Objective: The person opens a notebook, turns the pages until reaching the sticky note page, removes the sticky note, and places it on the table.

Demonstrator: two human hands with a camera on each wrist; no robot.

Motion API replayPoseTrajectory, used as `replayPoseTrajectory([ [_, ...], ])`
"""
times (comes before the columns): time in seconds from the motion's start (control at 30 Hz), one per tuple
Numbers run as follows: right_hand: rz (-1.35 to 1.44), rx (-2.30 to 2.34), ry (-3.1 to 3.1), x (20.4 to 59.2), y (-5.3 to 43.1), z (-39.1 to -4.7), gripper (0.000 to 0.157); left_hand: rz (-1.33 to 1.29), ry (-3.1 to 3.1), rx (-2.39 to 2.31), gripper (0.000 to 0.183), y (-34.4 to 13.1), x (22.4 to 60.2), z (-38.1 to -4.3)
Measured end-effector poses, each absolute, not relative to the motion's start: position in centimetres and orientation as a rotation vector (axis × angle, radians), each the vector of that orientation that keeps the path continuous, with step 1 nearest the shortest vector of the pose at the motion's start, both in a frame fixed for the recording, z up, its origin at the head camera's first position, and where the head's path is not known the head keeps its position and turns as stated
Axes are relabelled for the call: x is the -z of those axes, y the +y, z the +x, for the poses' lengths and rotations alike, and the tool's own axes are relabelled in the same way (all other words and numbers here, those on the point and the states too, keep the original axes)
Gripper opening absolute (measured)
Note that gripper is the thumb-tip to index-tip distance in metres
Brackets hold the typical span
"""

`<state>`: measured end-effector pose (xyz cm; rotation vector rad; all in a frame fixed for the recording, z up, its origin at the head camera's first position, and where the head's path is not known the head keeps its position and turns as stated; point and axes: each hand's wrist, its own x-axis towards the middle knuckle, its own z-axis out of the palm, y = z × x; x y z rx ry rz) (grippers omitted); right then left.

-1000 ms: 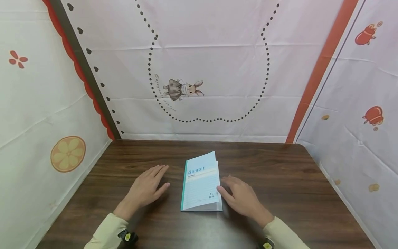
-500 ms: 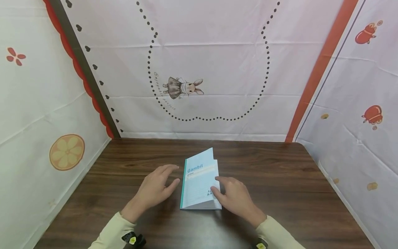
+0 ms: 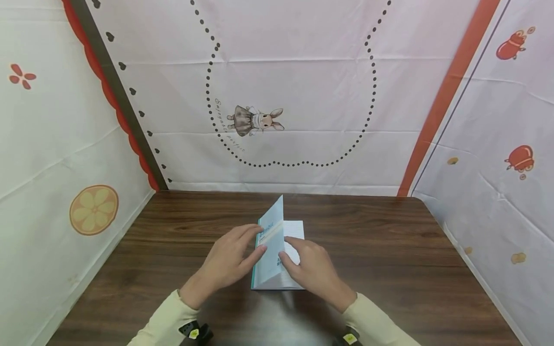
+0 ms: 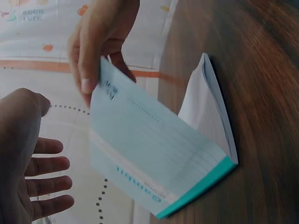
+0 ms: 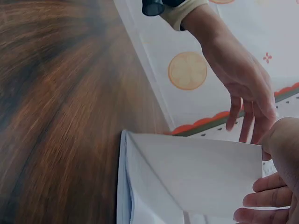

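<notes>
A light blue notebook [image 3: 270, 269] marked "Gambit" lies on the table, its green spine on the left. Its front cover [image 4: 145, 135] stands partly lifted, and lined white paper [image 3: 294, 229] shows beneath. With thumb and fingers my right hand [image 3: 315, 269] pinches the cover's free edge near the lower corner, also seen from the left wrist. Just left of the cover is my left hand [image 3: 225, 254], fingers extended and thumb apart, holding nothing. From the right wrist, the pale inner side of the cover [image 5: 201, 163] reaches up to the right hand [image 5: 289, 163].
The dark wood table [image 3: 389, 240] extends around the notebook on all sides. Printed white cloth [image 3: 303, 96] hangs behind it, with more cloth at left and right. Each wrist wears a black strapped device [image 3: 195, 331].
My right hand has moved left, taken the cover's edge and raised it toward the left, uncovering lined paper. My left hand has come rightward to the cover. The notebook's base has stayed put.
</notes>
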<state>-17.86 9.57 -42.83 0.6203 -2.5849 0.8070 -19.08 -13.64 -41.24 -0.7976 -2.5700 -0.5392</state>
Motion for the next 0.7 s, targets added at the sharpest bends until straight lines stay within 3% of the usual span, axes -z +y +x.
replayPoseTrajectory([
  [0.7,0.947,-0.984,-2.605,43.1,6.6,-18.1,0.053,-0.805,-2.633,0.637,0.056,-13.5,41.3,-19.2],
])
